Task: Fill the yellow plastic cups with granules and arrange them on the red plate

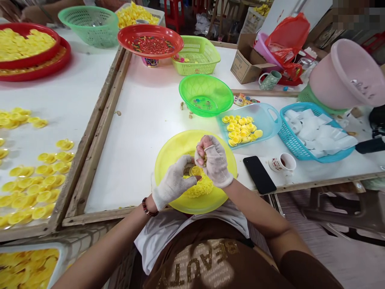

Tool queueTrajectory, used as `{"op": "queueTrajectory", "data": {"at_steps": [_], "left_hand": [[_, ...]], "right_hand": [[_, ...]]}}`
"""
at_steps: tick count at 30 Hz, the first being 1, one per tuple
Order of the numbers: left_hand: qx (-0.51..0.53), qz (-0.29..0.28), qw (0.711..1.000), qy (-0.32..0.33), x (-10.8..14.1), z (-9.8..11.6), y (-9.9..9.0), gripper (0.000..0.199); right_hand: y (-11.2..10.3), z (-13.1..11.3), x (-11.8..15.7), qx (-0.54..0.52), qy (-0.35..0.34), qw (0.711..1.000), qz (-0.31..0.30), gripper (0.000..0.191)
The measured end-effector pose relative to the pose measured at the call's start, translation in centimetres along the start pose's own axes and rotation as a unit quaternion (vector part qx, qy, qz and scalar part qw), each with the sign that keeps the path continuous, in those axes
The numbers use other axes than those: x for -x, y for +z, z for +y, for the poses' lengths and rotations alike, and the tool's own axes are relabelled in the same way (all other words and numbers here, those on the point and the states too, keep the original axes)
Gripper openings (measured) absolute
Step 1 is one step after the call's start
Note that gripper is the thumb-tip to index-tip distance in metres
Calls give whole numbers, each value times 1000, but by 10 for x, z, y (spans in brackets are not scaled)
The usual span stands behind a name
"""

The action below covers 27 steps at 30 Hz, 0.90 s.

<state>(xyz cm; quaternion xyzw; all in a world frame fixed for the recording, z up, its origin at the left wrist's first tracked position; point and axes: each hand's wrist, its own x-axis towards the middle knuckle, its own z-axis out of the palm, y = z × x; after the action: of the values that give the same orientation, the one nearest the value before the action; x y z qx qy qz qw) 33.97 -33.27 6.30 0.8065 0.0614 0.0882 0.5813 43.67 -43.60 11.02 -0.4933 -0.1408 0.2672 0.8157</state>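
L grip (175, 178), yellow piece (196, 171) within, prob. pinched

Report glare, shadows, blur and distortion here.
Head view: pale glare on the white tabletop; head view: pink bucket looks stretched and tilted near the right edge; head view: shadows across the brown shirt; head view: left hand fairly sharp.

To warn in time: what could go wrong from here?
The small round yellow piece in the white-gloved left hand might slip into the yellow bits in the round yellow plastic bowl. The flat black phone lies near the wooden table edge, so the right forearm could nudge it. The white patterned cup nearby holds dark liquid that might spill.
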Motion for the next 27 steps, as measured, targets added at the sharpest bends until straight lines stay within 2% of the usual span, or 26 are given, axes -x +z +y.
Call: {"op": "queueTrajectory", "data": {"at_steps": [4, 8, 10, 11, 13, 15, 17, 20, 23, 27], "left_hand": [[7, 3, 1000, 0, 8, -5, -7, 33], [58, 18, 998, -6, 19, -9, -36, 36], [62, 48, 997, -14, 25, -6, -57, 37], [55, 62, 996, -19, 28, -4, -67, 36], [26, 84, 996, -25, 33, 1, -85, 32], [-13, 95, 995, -18, 39, 3, -93, 30], [-52, 90, 995, 3, 42, 0, -91, 30], [-84, 61, 994, 37, 43, -10, -75, 29], [-81, 59, 993, 65, 39, -21, -59, 30], [-77, 72, 991, 79, 33, -23, -55, 26]], "right_hand": [[-10, -6, 0, 25, 30, 999, -1, 37], [-29, 0, 12, 140, 99, 984, -51, 37], [-38, 9, 17, 262, 139, 949, -102, 35], [-42, 14, 19, 331, 147, 922, -136, 34], [-45, 22, 21, 443, 122, 868, -189, 32], [-42, 26, 22, 504, 61, 833, -220, 30], [-32, 26, 23, 518, -11, 820, -243, 24], [-15, 26, 22, 503, -97, 808, -291, 21], [-12, 25, 18, 521, -109, 780, -328, 32], [-32, 16, 22, 618, -113, 707, -326, 43]]}}
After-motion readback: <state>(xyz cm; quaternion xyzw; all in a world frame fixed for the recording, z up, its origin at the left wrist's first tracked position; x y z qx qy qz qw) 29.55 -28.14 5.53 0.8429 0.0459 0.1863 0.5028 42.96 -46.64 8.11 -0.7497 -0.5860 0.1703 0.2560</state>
